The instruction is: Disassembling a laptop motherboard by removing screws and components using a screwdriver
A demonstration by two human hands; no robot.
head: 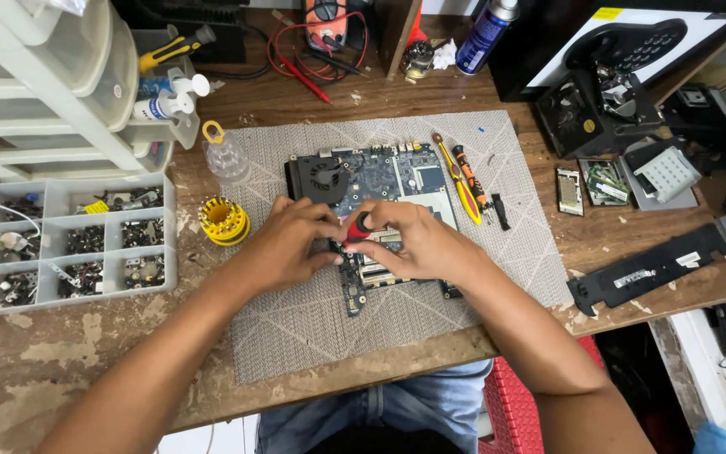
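Observation:
A blue laptop motherboard point(380, 172) with a black round fan point(323, 178) lies on a grey woven mat point(313, 319). My right hand point(418, 240) grips a small red-and-black screwdriver point(357, 228), its tip down on the board's left middle. My left hand point(287, 244) rests against the board's left edge, fingertips pinched at the screwdriver's tip. Both hands hide the middle of the board.
Two more screwdrivers point(464, 178) lie right of the board. A yellow bit holder point(223, 220) and a clear parts organiser point(69, 244) sit left. White drawers point(52, 92), a spray can point(486, 34), memory modules point(602, 181) and black plastic parts point(649, 273) crowd the worn wooden desk.

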